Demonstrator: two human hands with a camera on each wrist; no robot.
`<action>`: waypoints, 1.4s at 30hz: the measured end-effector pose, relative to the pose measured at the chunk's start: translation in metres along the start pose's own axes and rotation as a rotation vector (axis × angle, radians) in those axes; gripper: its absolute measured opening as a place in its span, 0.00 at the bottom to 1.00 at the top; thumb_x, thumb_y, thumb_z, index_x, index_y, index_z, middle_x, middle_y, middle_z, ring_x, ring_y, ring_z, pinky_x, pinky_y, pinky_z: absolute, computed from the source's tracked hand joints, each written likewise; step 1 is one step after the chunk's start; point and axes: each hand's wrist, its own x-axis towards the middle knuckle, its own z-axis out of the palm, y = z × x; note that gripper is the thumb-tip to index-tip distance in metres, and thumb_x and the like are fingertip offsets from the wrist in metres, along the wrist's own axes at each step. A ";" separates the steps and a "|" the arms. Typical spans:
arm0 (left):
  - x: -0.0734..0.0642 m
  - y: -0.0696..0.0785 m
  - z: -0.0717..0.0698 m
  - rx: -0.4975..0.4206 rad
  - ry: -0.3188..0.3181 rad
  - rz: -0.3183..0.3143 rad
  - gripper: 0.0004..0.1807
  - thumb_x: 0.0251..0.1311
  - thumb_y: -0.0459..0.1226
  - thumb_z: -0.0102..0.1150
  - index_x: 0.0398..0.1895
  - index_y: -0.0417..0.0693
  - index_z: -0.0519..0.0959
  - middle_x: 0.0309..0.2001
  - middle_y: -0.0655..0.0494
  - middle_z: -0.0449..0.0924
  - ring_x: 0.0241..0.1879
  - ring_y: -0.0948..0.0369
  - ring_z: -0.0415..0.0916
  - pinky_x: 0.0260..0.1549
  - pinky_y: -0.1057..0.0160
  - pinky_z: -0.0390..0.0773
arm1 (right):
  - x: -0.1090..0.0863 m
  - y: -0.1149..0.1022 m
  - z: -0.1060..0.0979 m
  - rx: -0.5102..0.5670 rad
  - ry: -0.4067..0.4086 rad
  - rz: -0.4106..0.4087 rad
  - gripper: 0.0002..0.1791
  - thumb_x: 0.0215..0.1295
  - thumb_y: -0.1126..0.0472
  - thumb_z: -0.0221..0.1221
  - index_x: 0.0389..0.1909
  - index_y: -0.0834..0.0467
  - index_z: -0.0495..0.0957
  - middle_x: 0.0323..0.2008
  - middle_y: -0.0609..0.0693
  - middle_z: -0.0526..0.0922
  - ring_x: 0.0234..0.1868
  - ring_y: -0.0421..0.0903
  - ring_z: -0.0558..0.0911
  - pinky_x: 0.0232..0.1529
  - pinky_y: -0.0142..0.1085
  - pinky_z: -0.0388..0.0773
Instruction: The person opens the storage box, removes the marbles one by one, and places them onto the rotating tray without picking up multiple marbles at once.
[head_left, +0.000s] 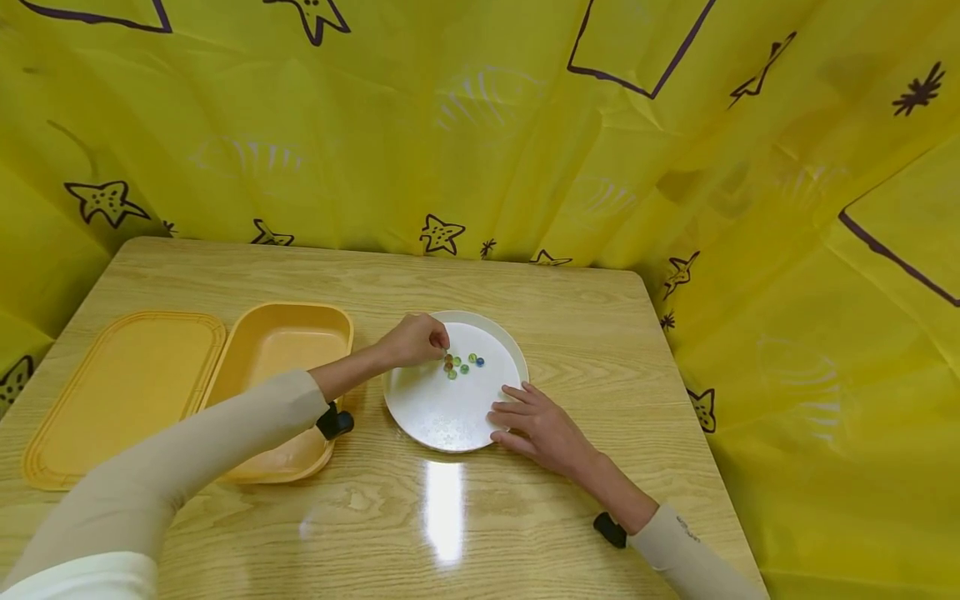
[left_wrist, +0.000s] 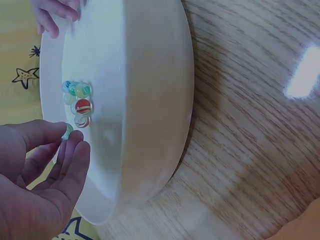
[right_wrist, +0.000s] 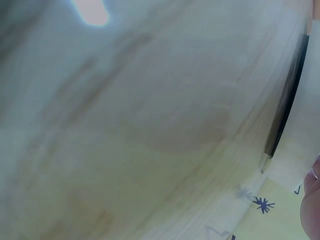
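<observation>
A round white tray with a raised rim stands on the table. My left hand reaches over its left side and pinches a greenish glass marble between thumb and fingertips. Just past those fingertips several marbles sit in a loose cluster on the tray, among them a red-striped marble and a blue marble. At the tray's right rim my right hand rests with fingers spread and fairly straight. Only a sliver of that hand shows at the edge of the right wrist view.
Left of the tray stands a yellow-orange plastic box, partly covered by my left forearm. Its flat lid lies beside it on the wooden table. A yellow curtain with drawn starfish hangs behind and to the right.
</observation>
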 end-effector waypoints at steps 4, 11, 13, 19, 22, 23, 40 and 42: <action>0.002 -0.002 0.002 0.018 0.004 -0.003 0.04 0.55 0.25 0.61 0.30 0.38 0.84 0.29 0.53 0.81 0.30 0.59 0.73 0.33 0.65 0.73 | 0.000 0.000 0.000 -0.001 0.006 -0.009 0.28 0.76 0.40 0.48 0.51 0.58 0.86 0.51 0.52 0.85 0.64 0.56 0.75 0.67 0.54 0.62; 0.003 -0.002 0.004 0.016 -0.012 -0.026 0.03 0.54 0.25 0.62 0.31 0.36 0.84 0.29 0.51 0.81 0.30 0.59 0.74 0.31 0.67 0.73 | 0.001 -0.001 -0.001 -0.002 -0.002 -0.003 0.29 0.76 0.40 0.46 0.51 0.58 0.86 0.51 0.52 0.85 0.64 0.55 0.75 0.68 0.53 0.61; 0.003 -0.002 0.005 0.016 -0.011 -0.021 0.03 0.54 0.25 0.62 0.30 0.36 0.84 0.29 0.51 0.81 0.29 0.59 0.74 0.30 0.67 0.73 | 0.000 0.000 -0.001 -0.003 -0.003 -0.001 0.29 0.76 0.40 0.46 0.51 0.58 0.86 0.51 0.52 0.85 0.64 0.55 0.75 0.68 0.53 0.61; 0.002 0.000 0.007 0.026 -0.007 -0.016 0.03 0.52 0.24 0.63 0.29 0.36 0.83 0.28 0.50 0.81 0.29 0.58 0.74 0.30 0.67 0.73 | 0.001 0.000 -0.001 0.000 0.004 -0.007 0.29 0.76 0.40 0.47 0.50 0.58 0.86 0.51 0.52 0.85 0.64 0.55 0.75 0.68 0.53 0.60; 0.003 0.000 0.008 0.025 -0.010 -0.033 0.03 0.53 0.23 0.63 0.29 0.36 0.83 0.28 0.50 0.80 0.29 0.58 0.73 0.31 0.66 0.72 | 0.001 0.001 0.000 -0.003 0.005 -0.010 0.28 0.75 0.41 0.49 0.50 0.58 0.86 0.51 0.52 0.85 0.63 0.56 0.75 0.68 0.53 0.61; 0.003 -0.001 0.008 0.026 -0.011 -0.036 0.03 0.53 0.23 0.63 0.29 0.36 0.83 0.28 0.51 0.80 0.29 0.58 0.73 0.31 0.66 0.72 | 0.001 0.001 0.000 -0.003 0.004 -0.010 0.27 0.75 0.41 0.49 0.50 0.58 0.86 0.51 0.52 0.85 0.63 0.56 0.75 0.68 0.53 0.61; 0.002 -0.004 0.011 0.050 0.003 0.012 0.04 0.52 0.23 0.63 0.26 0.37 0.81 0.27 0.52 0.79 0.30 0.58 0.73 0.32 0.66 0.72 | 0.000 -0.002 -0.001 -0.003 0.000 0.005 0.23 0.73 0.43 0.55 0.51 0.57 0.86 0.51 0.51 0.85 0.63 0.55 0.75 0.68 0.53 0.61; 0.002 -0.003 0.010 0.055 0.004 0.014 0.03 0.52 0.23 0.63 0.27 0.37 0.82 0.28 0.51 0.80 0.31 0.57 0.74 0.33 0.65 0.74 | 0.000 -0.001 0.000 -0.005 -0.003 0.008 0.24 0.74 0.43 0.54 0.51 0.57 0.86 0.51 0.51 0.85 0.64 0.55 0.75 0.68 0.52 0.60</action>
